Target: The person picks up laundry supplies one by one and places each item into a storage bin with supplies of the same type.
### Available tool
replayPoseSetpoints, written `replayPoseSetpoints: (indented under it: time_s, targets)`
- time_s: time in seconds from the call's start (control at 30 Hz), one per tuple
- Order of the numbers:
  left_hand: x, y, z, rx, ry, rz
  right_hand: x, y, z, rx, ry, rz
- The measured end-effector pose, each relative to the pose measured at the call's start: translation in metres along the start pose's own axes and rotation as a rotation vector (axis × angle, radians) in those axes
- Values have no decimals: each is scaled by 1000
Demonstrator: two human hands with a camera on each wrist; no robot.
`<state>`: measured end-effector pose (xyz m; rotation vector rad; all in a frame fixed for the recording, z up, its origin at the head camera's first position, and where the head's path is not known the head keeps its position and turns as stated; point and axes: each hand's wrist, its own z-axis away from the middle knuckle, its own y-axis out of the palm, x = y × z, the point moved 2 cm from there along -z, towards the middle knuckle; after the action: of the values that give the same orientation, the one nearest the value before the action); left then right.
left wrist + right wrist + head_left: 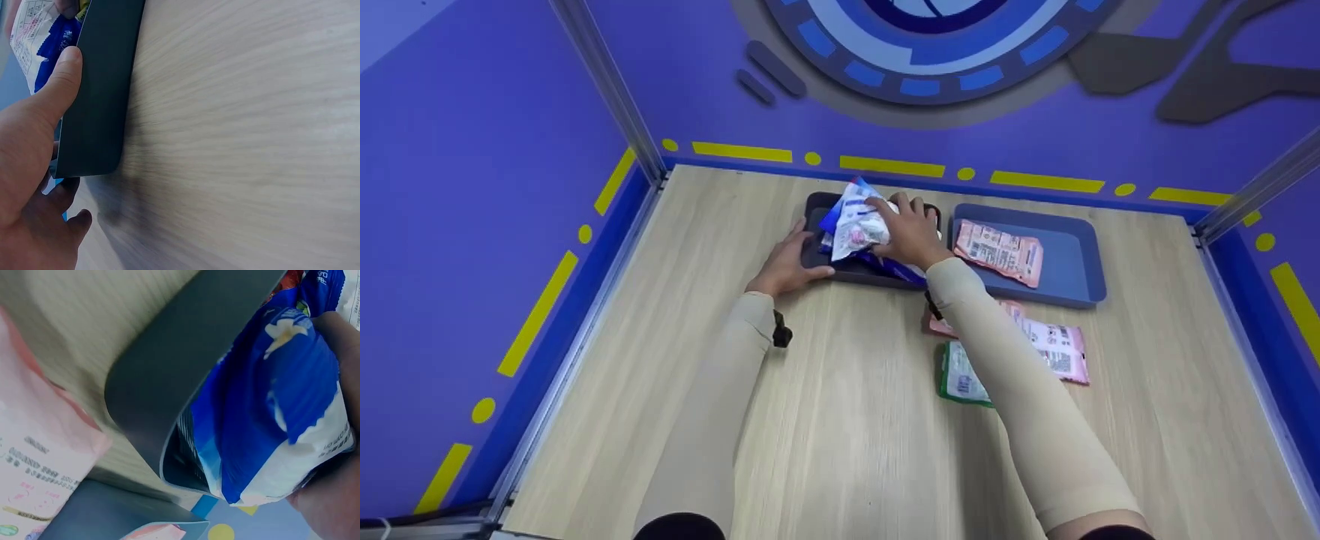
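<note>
My left hand [786, 266] holds the left end of a dark grey tray [855, 277]. In the left wrist view, its thumb lies over the rim of the tray wall [104, 95] and the fingers reach round the corner. Over that same tray, my right hand [913, 232] grips a white and blue packet [856, 225], which sits tilted. Up close in the right wrist view, the blue packet [281, 377] shows a white flower print. Beneath the hand, another dark blue packet [896, 268] lies in the tray, partly hidden.
A second, blue-grey tray [1072, 259] stands just right of the first, with a pink packet [1001, 251] inside. In front of it on the wooden table lie a pink and white packet [1061, 349] and a green-edged packet [964, 375], partly covered by the right forearm. Purple walls enclose the table.
</note>
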<state>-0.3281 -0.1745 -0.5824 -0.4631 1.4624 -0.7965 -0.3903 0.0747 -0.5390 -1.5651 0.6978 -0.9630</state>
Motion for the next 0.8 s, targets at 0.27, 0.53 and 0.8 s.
replayPoseSetpoints:
  time_s: [0.27,0.53,0.8]
  targets:
    - [0,-1,0,-4,1,2,0,3,0,31,19,20]
    - [-2,-1,0,-7,-1,7,-2,6,0,39,20,6]
    - [-1,0,0,-3,4,2,-2,8,0,52,21,-7]
